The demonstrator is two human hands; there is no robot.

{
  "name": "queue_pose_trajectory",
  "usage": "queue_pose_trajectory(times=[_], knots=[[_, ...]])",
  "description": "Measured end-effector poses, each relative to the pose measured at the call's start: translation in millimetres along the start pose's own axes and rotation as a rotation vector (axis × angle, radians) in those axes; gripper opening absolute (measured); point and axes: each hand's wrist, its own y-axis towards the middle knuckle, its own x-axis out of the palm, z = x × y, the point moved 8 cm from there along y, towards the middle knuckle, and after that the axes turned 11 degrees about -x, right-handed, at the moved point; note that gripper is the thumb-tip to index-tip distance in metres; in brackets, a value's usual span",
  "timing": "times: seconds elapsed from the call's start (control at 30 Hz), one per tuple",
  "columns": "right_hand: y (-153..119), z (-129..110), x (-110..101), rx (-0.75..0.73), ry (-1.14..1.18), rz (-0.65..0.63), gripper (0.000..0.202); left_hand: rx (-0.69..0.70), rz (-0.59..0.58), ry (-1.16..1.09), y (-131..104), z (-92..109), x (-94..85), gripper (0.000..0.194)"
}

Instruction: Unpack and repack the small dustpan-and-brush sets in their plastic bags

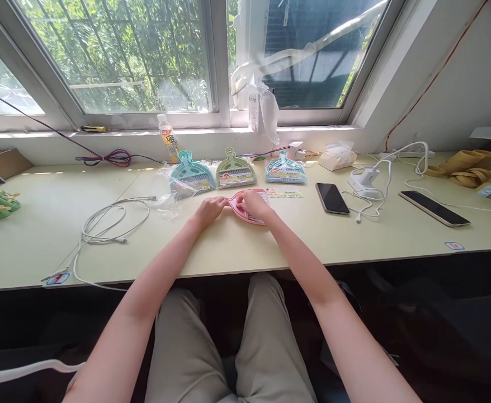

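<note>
The pink dustpan (251, 220) is on the bench (216, 252), approx. in the middle, w/ its handle to the left. L. hand (212, 211) has the fingers closed on this handle; R. hand (254, 204) bends over the pan (if its fingers grip smth., I cannot tell). Behind are teal set (192, 180), green set (236, 172) and blue set (286, 170); black phone (332, 198) is to the right.

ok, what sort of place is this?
Probably an indoor workroom or office desk, though I can't tell which. A long pale table runs beneath a window; a phone lies near a white charger with cables, and three labelled dustpan-and-brush sets stand toward the back.
</note>
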Motion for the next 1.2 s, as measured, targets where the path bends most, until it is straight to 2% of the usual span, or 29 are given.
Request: queue_pose_trajectory(times=[0.17,0.27,0.3,0.37,0.43,0.47,0.5,0.53,0.63,0.67,0.73,0.83,0.93,1.0,1.07,1.13,1.2], knots=[[0.9,3.2,3.2,-0.007,0.039,-0.010,0.017,-0.025,-0.038,0.020,1.2,-1.6,2.8,0.031],[-2.3,0.3,-2.3,-0.025,0.058,0.050,0.016,-0.014,-0.024,-0.016,-0.1,-0.5,-1.5,0.032],[-3.3,-1.0,-5.7,-0.033,0.068,0.085,0.015,-0.016,0.020,-0.062,0.0,-0.1,-7.6,0.033],[-4.6,-4.1,-14.6,-0.051,0.114,0.184,0.012,-0.072,0.182,-0.191,0.9,-3.3,-27.2,0.036],[-5.7,-5.5,-26.0,-0.046,0.189,0.327,0.010,-0.217,0.384,-0.372,0.0,-12.8,-47.9,0.042],[-6.7,-5.0,-31.8,-0.027,0.235,0.412,0.010,-0.294,0.441,-0.494,-0.4,-17.0,-52.6,0.048],[-8.3,-3.4,-36.7,0.010,0.283,0.500,0.012,-0.354,0.436,-0.641,0.9,-18.5,-51.2,0.053],[-10.2,-1.1,-39.9,0.058,0.334,0.580,0.015,-0.387,0.372,-0.805,3.9,-15.9,-44.5,0.054],[-13.7,5.3,-37.9,0.203,0.487,0.714,0.026,-0.327,0.043,-1.247,12.5,12.9,-16.2,0.050],[-12.8,6.4,-34.5,0.229,0.527,0.713,0.029,-0.306,-0.009,-1.331,12.7,20.0,-10.6,0.052],[-8.0,8.7,-26.6,0.238,0.581,0.654,0.030,-0.312,-0.001,-1.409,11.6,20.5,-4.1,0.065],[-4.9,21.1,-21.9,0.231,0.534,0.569,0.033,-0.414,0.074,-1.441,10.4,-3.8,4.3,0.076],[-14.3,46.2,-28.7,0.312,0.231,0.548,0.037,-0.548,0.112,-1.461,10.3,-38.4,12.1,0.066],[-20.5,64.3,-24.5,0.411,0.037,0.417,0.036,-0.613,0.147,-1.461,9.9,-57.5,12.0,0.057],[-24.4,77.7,-12.3,0.478,-0.042,0.230,0.041,-0.654,0.198,-1.487,8.8,-70.4,8.1,0.049],[-23.6,78.3,-1.4,0.437,-0.048,0.103,0.044,-0.681,0.240,-1.523,6.8,-77.9,3.8,0.044],[-18.2,66.6,4.5,0.311,-0.022,0.065,0.045,-0.699,0.257,-1.526,5.0,-82.5,1.6,0.042]])
